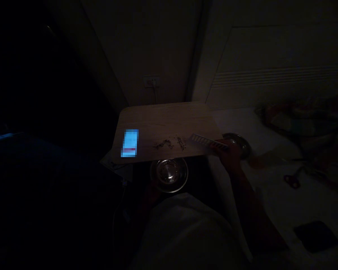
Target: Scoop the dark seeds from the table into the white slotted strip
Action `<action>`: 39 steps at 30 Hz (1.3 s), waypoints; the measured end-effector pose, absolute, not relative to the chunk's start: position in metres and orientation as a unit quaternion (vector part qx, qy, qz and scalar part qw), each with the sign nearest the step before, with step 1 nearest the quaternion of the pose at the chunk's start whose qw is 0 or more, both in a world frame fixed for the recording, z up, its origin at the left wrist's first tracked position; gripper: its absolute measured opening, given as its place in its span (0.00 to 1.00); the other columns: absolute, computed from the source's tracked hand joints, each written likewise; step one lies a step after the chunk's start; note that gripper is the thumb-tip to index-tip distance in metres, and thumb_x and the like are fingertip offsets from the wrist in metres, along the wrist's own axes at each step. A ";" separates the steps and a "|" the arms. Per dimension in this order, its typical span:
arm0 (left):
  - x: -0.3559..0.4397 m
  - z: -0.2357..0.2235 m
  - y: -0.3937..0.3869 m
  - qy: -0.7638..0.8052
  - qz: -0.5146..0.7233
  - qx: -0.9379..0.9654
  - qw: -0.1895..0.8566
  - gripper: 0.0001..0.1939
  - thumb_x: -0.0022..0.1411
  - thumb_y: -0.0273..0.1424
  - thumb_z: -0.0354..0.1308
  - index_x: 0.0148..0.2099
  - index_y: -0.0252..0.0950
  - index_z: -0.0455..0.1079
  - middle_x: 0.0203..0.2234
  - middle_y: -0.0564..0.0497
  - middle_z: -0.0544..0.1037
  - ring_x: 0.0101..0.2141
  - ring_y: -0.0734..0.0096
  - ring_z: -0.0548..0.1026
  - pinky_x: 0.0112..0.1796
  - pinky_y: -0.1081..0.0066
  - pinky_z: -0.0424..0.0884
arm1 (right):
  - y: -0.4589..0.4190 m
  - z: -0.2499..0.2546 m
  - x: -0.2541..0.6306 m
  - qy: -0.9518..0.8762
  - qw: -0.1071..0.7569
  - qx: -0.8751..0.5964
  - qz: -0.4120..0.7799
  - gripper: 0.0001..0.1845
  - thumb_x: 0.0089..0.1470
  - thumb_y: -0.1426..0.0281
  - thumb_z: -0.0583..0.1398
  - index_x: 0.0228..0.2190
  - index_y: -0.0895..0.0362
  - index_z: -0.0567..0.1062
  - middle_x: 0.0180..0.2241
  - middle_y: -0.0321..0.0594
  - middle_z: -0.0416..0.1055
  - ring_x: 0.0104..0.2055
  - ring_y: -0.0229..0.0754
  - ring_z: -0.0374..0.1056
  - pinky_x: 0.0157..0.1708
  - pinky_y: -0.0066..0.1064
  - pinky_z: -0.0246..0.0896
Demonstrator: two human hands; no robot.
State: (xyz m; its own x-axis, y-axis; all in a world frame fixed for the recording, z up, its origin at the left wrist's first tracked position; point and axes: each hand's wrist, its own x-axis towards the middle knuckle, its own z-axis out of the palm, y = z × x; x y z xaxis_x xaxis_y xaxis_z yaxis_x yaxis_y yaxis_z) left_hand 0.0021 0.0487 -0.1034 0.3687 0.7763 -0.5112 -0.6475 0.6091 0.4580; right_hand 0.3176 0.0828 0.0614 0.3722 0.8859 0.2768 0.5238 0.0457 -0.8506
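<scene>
The room is very dark. My right hand (228,154) is closed on the reddish end of a flat white ridged tool (204,141), which lies across the right edge of a small wooden table (163,120). Dark crumbs (169,143) are scattered on the tabletop just left of the tool. A steel plate (169,174) sits just below the table's near edge. My left hand (152,193) is only a dim shape at the plate's lower left, and its fingers cannot be made out.
A phone (130,143) with a lit blue screen lies on the table's left side. A second steel dish (239,143) rests on the white bed (270,180) behind my right hand. A dark flat object (315,235) and crumpled cloth (301,120) lie on the bed.
</scene>
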 end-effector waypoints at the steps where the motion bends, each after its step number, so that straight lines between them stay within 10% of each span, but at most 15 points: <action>1: 0.002 -0.101 0.048 0.358 0.431 0.092 0.823 0.15 0.49 0.27 0.56 0.42 0.33 0.72 0.38 0.46 0.78 0.55 0.51 0.63 0.54 0.60 0.58 | 0.081 0.061 0.318 -0.527 0.493 -0.666 0.187 0.10 0.43 0.63 0.63 0.28 0.57 0.77 0.26 0.39 0.74 0.27 0.41 0.68 0.27 0.32 0.62; 39: 0.027 -0.084 0.048 0.274 0.369 0.121 0.880 0.28 0.48 0.25 0.57 0.54 0.26 0.64 0.49 0.41 0.72 0.60 0.43 0.52 0.58 0.50 0.47 | 0.061 0.057 0.319 -0.525 0.492 -0.648 0.249 0.08 0.44 0.65 0.64 0.28 0.56 0.76 0.27 0.37 0.74 0.28 0.40 0.68 0.28 0.29 0.63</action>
State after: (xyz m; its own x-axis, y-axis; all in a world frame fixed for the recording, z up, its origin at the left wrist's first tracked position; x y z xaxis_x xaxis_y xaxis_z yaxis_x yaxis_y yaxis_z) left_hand 0.0272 0.0479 -0.0837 0.5784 0.7148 -0.3930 -0.5828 0.6993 0.4140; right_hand 0.3190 0.0608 0.0573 0.3243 0.9259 0.1936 0.4353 0.0357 -0.8996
